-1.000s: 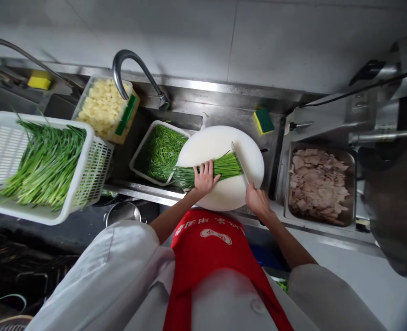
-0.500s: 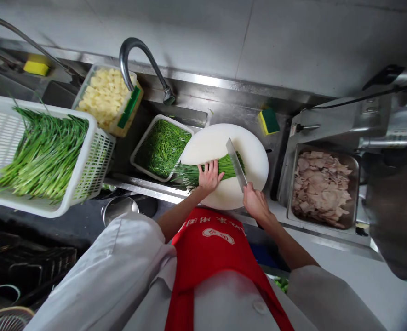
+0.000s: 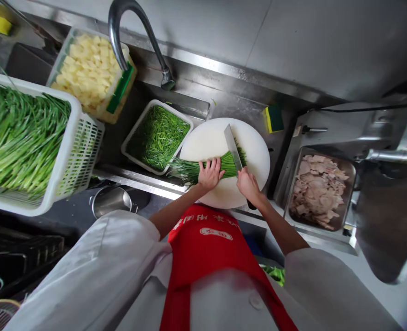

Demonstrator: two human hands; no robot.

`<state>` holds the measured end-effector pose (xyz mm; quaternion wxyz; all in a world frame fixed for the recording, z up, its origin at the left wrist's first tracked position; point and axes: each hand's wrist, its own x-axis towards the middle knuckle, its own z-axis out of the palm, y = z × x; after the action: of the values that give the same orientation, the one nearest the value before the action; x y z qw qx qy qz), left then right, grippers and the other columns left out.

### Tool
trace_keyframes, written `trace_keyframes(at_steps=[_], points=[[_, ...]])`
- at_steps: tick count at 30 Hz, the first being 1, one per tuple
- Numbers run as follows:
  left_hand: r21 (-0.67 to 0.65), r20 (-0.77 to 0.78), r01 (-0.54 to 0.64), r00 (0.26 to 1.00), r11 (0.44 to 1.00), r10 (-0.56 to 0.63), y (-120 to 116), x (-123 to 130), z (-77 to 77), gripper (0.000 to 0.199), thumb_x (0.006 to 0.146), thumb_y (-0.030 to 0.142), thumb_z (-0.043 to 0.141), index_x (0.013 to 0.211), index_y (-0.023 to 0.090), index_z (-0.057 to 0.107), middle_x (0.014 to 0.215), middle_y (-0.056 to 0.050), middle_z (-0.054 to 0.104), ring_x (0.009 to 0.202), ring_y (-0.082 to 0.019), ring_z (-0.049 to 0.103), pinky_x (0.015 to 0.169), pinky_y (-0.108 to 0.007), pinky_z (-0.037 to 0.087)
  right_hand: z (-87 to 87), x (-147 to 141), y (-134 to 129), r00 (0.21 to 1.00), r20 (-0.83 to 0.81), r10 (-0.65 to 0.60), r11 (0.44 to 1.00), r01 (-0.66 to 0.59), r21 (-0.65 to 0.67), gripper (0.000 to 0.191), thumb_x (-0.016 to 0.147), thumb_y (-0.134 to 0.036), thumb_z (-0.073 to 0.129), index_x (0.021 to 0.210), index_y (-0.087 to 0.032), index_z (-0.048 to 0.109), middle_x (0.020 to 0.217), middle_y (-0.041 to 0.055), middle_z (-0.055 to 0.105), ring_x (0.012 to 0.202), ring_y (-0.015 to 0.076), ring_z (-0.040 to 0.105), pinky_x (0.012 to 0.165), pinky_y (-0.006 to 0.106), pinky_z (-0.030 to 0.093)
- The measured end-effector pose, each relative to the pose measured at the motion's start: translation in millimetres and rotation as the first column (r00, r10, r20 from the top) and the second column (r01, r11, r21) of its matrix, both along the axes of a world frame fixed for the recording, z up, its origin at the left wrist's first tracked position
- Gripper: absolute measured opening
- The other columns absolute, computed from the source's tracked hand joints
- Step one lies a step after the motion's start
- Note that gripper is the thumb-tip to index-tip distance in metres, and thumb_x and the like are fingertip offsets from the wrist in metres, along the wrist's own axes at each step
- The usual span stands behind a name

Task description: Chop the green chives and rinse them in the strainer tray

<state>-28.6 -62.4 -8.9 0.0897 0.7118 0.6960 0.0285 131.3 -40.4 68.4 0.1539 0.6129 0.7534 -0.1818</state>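
Note:
A bundle of long green stalks [image 3: 189, 170] lies across a round white cutting board [image 3: 203, 138]. My left hand [image 3: 210, 174] presses down on the bundle, its fingers over the stalks. My right hand [image 3: 249, 185] is wrapped round the handle of a knife [image 3: 233, 148], whose wide blade rests at the right part of the bundle. Short green pieces lie to the right of the blade. Left of the board, a white basket [image 3: 129, 154] holds cut green pieces [image 3: 163, 138].
A large white basket [image 3: 74, 138] of long stalks stands at the left. Behind it is a container of pale yellow chunks [image 3: 89, 69]. A faucet [image 3: 150, 32] arches above the sink. A metal tray [image 3: 348, 184] of sliced meat and a sponge [image 3: 274, 119] are at the right.
The knife and my right hand have shifted slightly left along the bundle. My left hand stays pressed on the stalks. The camera view has shifted.

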Motion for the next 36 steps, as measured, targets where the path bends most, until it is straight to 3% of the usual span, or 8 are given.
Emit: trace_keyframes(at_steps=[4,9,11,15,19,29,32,36], points=[[0.042,0.019,-0.034,0.999,0.999,0.033,-3,-2,8.7,0.071,0.103,0.052,0.02,0.16,0.01,0.026,0.152,-0.021,0.046,0.137,-0.036,0.041,0.116,-0.062,0.025,-8.3,-6,15,1.0,0.002,-0.011,0.999,0.011,0.045,0.032,0.107,-0.026,0.025,0.121,-0.008,0.048,0.105,0.0205,0.072,0.101,0.0273,0.07,0.081,0.03,0.045],[0.088,0.002,0.008,1.0,0.996,-0.008,-17,-30,17.3,0.105,0.089,0.079,0.034,0.159,0.003,0.02,0.157,-0.026,0.035,0.151,-0.041,0.018,0.12,-0.062,0.015,15.5,2,-3,0.999,0.046,-0.021,0.997,0.017,0.076,0.036,0.107,-0.03,0.023,0.121,-0.01,0.049,0.101,0.0195,0.073,0.095,0.0286,0.072,0.075,0.031,0.045],[0.044,-0.02,0.075,0.997,0.996,-0.074,-23,-41,15.2,0.11,0.085,0.08,0.041,0.159,0.002,0.019,0.157,-0.027,0.034,0.15,-0.043,0.019,0.121,-0.061,0.012,25.8,4,-21,0.998,0.054,-0.03,0.995,0.024,0.097,0.038,0.108,-0.032,0.021,0.122,-0.01,0.049,0.096,0.019,0.073,0.091,0.0289,0.072,0.073,0.032,0.045],[-0.021,-0.041,0.089,0.995,0.996,-0.09,-27,-45,7.3,0.093,0.094,0.066,0.038,0.161,0.004,0.017,0.153,-0.025,0.04,0.143,-0.042,0.034,0.12,-0.057,0.018,32.3,1,-53,0.999,0.045,-0.007,1.0,0.007,0.002,0.034,0.108,-0.031,0.023,0.121,-0.011,0.048,0.095,0.0177,0.073,0.09,0.027,0.072,0.075,0.031,0.045],[-0.022,-0.049,0.082,0.995,0.996,-0.083,-25,-41,1.7,0.082,0.099,0.056,0.03,0.161,0.004,0.017,0.153,-0.025,0.04,0.139,-0.041,0.038,0.119,-0.056,0.022,25.5,-1,-63,0.998,0.059,-0.003,0.997,0.008,-0.081,0.033,0.107,-0.029,0.022,0.121,-0.012,0.048,0.098,0.0184,0.072,0.093,0.028,0.071,0.078,0.032,0.045],[-0.044,-0.027,0.123,0.992,0.991,-0.125,-22,-44,4.2,0.076,0.1,0.047,0.03,0.161,0.004,0.015,0.154,-0.023,0.041,0.14,-0.038,0.037,0.121,-0.054,0.019,-7.8,-35,-13,1.0,-0.012,0.013,1.0,-0.013,0.022,0.033,0.107,-0.024,0.023,0.121,-0.007,0.048,0.104,0.0209,0.071,0.099,0.0271,0.07,0.08,0.03,0.046],[0.001,-0.035,0.064,0.997,0.998,-0.064,-27,-48,8.9,0.086,0.098,0.057,0.033,0.161,0.002,0.013,0.156,-0.024,0.037,0.146,-0.038,0.03,0.121,-0.057,0.016,-0.4,-31,-12,1.0,0.012,0.029,0.999,-0.029,0.025,0.032,0.107,-0.027,0.026,0.12,-0.01,0.049,0.102,0.0191,0.072,0.097,0.0273,0.071,0.078,0.03,0.045],[0.041,-0.055,0.016,0.998,0.999,-0.014,-37,-60,7.8,0.099,0.093,0.068,0.036,0.159,-0.003,0.015,0.155,-0.028,0.035,0.149,-0.042,0.022,0.121,-0.059,0.014,23.0,-21,-39,0.997,0.072,0.009,0.998,-0.014,0.059,0.035,0.108,-0.031,0.024,0.121,-0.01,0.048,0.098,0.0193,0.072,0.093,0.0281,0.071,0.076,0.031,0.045]])
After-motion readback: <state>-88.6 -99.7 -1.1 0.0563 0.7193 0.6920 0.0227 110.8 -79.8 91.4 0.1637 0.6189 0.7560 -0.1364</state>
